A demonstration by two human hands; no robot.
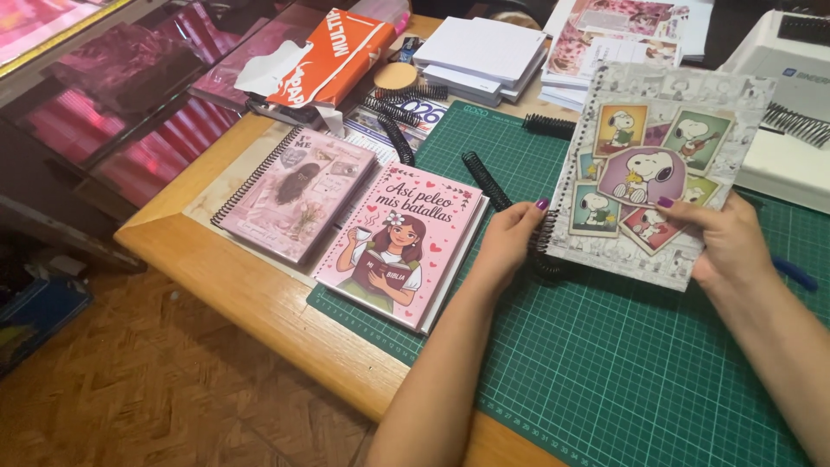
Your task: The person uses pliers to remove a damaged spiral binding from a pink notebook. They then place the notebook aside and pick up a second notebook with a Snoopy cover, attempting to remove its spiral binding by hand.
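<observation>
Both hands on the cartoon-dog notebook (661,169), held tilted up off the green cutting mat (605,363). Its long axis runs from the near edge by the fingers away and slightly right toward the far side of the table; cover faces the camera, punched spine edge on the left.

Left hand (510,242): forearm comes in from bottom centre, angled up and right. Fingers curled around the black spiral coil (546,251) at the lower end of the spine edge, thumb on top, pinching the coil against the notebook.

Right hand (731,242): forearm enters from lower right. Grips the notebook's lower right edge, thumb on the cover, other fingers behind it and hidden.

Just left of the left fingers: a loose black coil (484,180) lying on the mat, then a pink notebook with a girl drawing (402,242), flat and half on the mat. Further left, a second pink spiral notebook (298,192) on the wooden table (251,294). Beyond the fingers: more coils, a white paper stack (480,52), an orange paper wrapper (333,56). Just right of the right hand, a blue pen (794,272) on the mat. Far right corner: white binding machine (778,95).
</observation>
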